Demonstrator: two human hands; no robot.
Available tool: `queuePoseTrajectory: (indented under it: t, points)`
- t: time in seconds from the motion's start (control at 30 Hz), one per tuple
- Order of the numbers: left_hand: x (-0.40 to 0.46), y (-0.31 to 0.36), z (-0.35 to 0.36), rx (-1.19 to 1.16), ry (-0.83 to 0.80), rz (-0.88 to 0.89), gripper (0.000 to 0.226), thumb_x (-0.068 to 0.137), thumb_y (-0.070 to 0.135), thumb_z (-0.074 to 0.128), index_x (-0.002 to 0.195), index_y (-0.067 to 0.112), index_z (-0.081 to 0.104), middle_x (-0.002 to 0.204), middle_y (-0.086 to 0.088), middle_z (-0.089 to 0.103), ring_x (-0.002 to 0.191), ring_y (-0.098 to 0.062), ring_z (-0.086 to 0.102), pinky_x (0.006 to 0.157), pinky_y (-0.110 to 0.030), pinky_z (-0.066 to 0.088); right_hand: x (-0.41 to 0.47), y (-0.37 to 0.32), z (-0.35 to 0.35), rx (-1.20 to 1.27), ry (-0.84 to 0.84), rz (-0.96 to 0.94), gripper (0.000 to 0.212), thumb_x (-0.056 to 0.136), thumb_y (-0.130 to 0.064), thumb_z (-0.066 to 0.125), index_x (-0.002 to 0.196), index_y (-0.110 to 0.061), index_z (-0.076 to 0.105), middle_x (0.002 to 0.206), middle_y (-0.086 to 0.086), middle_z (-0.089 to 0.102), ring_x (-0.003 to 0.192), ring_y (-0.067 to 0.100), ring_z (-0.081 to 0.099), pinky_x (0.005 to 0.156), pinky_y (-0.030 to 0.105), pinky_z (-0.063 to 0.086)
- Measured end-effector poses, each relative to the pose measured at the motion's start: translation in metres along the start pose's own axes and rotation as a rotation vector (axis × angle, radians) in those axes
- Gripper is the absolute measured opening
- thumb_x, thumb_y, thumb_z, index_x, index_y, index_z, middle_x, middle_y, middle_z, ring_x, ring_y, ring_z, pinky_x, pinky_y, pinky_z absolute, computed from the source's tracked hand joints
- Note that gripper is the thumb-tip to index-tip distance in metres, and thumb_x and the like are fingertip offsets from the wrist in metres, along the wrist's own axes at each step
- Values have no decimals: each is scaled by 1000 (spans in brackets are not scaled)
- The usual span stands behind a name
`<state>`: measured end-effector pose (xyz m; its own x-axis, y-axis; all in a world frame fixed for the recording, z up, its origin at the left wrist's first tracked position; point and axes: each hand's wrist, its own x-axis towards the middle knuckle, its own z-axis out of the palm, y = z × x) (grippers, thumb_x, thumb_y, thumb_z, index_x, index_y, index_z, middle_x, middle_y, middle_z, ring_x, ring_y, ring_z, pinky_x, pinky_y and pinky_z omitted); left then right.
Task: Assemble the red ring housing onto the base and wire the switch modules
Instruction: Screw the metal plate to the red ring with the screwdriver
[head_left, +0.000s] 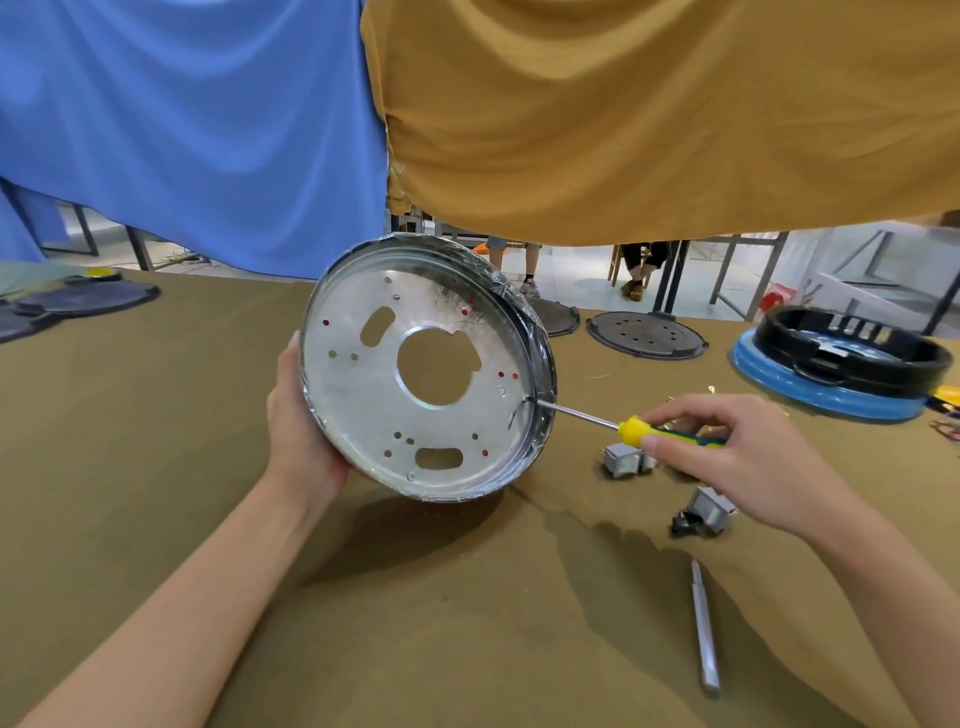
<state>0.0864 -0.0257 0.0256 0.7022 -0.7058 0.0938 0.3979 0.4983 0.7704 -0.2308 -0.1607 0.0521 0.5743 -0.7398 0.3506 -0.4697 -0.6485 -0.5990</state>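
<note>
The left hand (301, 447) holds the round metal base (421, 364) off the worktop (156, 467), tilted so its open inner face turns toward the wearer. The grip is wrapped behind the rim at the lower left edge; the fingers are hidden behind the base, and only the thumb side and palm show. The tilt appears chosen to expose the inner wall to a tool coming in from the opposite side.

The right hand (737, 457) pinches the yellow-and-green handle of a screwdriver (639, 430) between thumb and fingers, a narrow grip closed on the handle. The shaft runs away from this grip, up and to the left, and its tip meets the inner wall of the base at the edge farthest from the left hand. Judged from the pose, a fastener or tab at that wall is being worked; the tip itself is too small to tell.

Red shows through several small holes in the base, suggesting the red ring housing sits behind it; this cannot be confirmed.

Count on the worktop:
- Switch modules: two grey ones, the first module (621, 458) just below the screwdriver handle, the second module (706, 512) nearer the wearer, under the right wrist.
- One slim metal rod (704, 626), lying well below the right hand.
- Two dark discs (647, 335) beyond the base, a third partly hidden.
- One black ring on a blue pad (841, 358), beyond the right hand.
</note>
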Motion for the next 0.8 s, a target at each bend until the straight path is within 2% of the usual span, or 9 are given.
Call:
queuePoseTrajectory:
  t: [0.2,0.3,0.4,0.47,0.57,0.63,0.7,0.8]
  points:
    - [-1,1,2,2,-9,-11,34,89,49,53,110,25,66,116,-3,66,103,-26,62,97,-45,48,-1,-10,-4,-102,-7,21,15,82,-47,72,96,-40,73,81,-12,70,77,11,66,72,37,56]
    - [-3,3,3,0,-13,-1,35,90,49,54,113,25,67,120,-3,67,108,-26,63,97,-44,49,3,-22,-8,-314,-27,-30,28,84,-51,66,109,-39,71,91,-16,64,81,3,59,70,29,53]
    - [-4,5,5,-21,-41,-15,37,94,48,51,119,25,67,126,-3,68,110,-24,66,93,-43,52,12,-40,-17,-432,-71,-67,35,84,-50,54,112,-39,71,93,-10,56,76,7,57,67,33,53]
    - [-5,5,5,-23,-95,-34,35,96,47,49,116,27,70,123,-1,69,108,-22,68,90,-42,53,19,-52,-27,-457,-103,-107,33,82,-46,56,109,-38,72,94,-9,57,75,8,58,69,34,54]
    - [-3,4,4,-36,-113,-74,42,96,43,48,128,22,66,127,-3,68,117,-26,64,99,-44,49,30,-69,-45,-312,-46,-147,27,73,-49,69,99,-38,68,92,-13,65,78,3,60,70,27,52]
    - [-3,1,4,-53,-137,-138,43,96,41,49,130,21,65,129,-6,66,118,-28,63,101,-46,48,38,-78,-51,-224,64,-185,34,69,-50,79,96,-34,64,86,-11,64,72,8,58,63,26,48]
    - [-3,-5,5,-53,-160,-204,38,96,43,48,118,24,73,123,-6,70,108,-27,69,90,-45,53,45,-88,-49,-168,152,-243,37,72,-44,82,97,-28,60,80,-5,62,68,12,56,58,27,44]
    - [-5,-11,7,-84,-220,-262,37,96,43,47,96,26,80,105,-4,75,90,-25,73,72,-40,58,53,-98,-42,-108,158,-303,33,83,-29,76,106,-24,53,80,4,61,65,16,53,59,30,45]
